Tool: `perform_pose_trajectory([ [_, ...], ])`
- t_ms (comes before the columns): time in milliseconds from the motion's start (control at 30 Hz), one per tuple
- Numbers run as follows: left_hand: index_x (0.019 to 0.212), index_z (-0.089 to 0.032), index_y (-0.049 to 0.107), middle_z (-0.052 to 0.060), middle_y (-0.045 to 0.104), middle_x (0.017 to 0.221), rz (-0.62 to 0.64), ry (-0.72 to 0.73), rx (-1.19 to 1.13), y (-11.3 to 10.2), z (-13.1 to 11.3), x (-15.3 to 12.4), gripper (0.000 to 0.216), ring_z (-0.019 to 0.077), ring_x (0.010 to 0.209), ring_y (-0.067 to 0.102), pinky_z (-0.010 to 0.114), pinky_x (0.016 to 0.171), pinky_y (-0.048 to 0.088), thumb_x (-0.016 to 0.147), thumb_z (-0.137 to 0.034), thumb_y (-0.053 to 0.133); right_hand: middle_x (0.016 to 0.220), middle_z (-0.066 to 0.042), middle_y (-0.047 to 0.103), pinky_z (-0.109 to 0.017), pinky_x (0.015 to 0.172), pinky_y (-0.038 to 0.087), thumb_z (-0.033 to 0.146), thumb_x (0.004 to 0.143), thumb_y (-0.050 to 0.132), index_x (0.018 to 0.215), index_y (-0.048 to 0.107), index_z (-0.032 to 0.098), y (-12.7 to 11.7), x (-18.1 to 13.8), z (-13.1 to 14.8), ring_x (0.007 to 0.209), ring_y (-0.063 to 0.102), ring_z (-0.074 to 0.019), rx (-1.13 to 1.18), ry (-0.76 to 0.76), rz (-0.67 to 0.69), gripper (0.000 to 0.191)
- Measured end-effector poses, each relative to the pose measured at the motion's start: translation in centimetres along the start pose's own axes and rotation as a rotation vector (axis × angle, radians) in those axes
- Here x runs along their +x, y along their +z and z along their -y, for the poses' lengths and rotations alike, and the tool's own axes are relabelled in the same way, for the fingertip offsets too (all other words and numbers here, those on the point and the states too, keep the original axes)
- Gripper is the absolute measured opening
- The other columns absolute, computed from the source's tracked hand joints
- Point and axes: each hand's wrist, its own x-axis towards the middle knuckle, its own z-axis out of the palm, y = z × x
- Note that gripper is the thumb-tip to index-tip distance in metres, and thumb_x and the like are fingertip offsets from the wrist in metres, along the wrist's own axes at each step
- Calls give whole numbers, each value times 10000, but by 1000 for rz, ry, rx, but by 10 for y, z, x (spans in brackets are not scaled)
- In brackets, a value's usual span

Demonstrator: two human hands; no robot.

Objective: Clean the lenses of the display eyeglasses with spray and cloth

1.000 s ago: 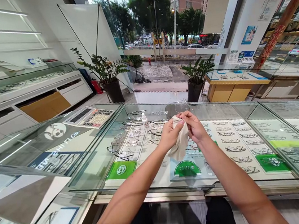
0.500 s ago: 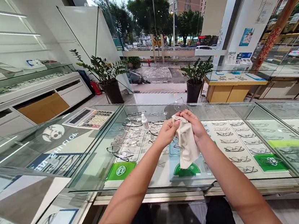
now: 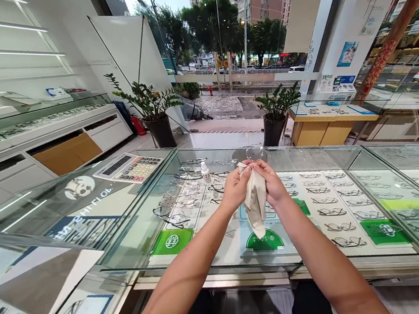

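Over the glass counter, my left hand (image 3: 235, 188) is closed, thumb and fingers pinching a cream cleaning cloth (image 3: 256, 210). My right hand (image 3: 274, 183) is closed on the other side of the same cloth, close against the left. The cloth hangs down in folds between them. Just beyond the fingertips, a thin-rimmed pair of eyeglasses (image 3: 256, 151) shows in part; the rest is hidden by the hands and cloth. A small white spray bottle (image 3: 206, 172) stands upright on the counter, left of my hands.
Rows of eyeglasses (image 3: 331, 212) lie inside the glass display counter (image 3: 223, 266) below my arms. A large calculator (image 3: 129, 168) rests on the counter at left. Beyond it stand two potted plants (image 3: 161, 132), with a glass shopfront behind them.
Both hands have shifted slightly, still closed on the cloth. The cloth hangs narrower and more bunched. The view has tilted a little, so most things sit slightly lower and further right.
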Motion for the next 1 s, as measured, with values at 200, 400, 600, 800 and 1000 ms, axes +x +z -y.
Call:
perform_pose_trajectory([
  [200, 701, -163, 537, -20, 488, 626, 96, -53, 110, -5, -2, 4, 683, 109, 600, 398, 249, 578, 339, 884, -818, 593, 1138, -11, 778, -267, 891, 576, 405, 683, 968, 784, 763, 238, -13, 3, 8, 978, 697, -168, -72, -13, -9, 283],
  [400, 760, -149, 619, 9, 554, 709, -40, -19, 167, -14, -5, 10, 712, 137, 673, 460, 265, 631, 383, 844, -856, 602, 1216, -39, 723, -285, 957, 528, 413, 788, 893, 720, 737, 228, -24, 4, 22, 1112, 641, -204, -176, -43, 108, 252],
  [600, 729, -156, 607, -7, 513, 658, -114, -41, 134, -23, -4, 15, 704, 129, 645, 435, 262, 612, 352, 805, -854, 653, 1335, -46, 641, -291, 934, 493, 435, 767, 900, 725, 738, 215, -23, 3, 20, 1138, 605, -218, -281, 45, 149, 277],
  [800, 710, -151, 621, -13, 523, 655, -147, -33, 90, -26, -5, 17, 689, 113, 620, 411, 249, 585, 345, 776, -832, 706, 1140, -39, 640, -293, 904, 444, 429, 731, 916, 736, 739, 221, -23, 4, 14, 1073, 581, -210, -319, 71, 194, 274],
  [1000, 815, -148, 704, 1, 628, 702, -112, -90, -26, -27, -11, 16, 565, 127, 626, 519, 252, 601, 434, 765, -700, 815, 827, -2, 598, -297, 839, 393, 462, 767, 879, 704, 678, 206, -16, 0, 19, 844, 523, -168, -404, 100, 256, 331],
])
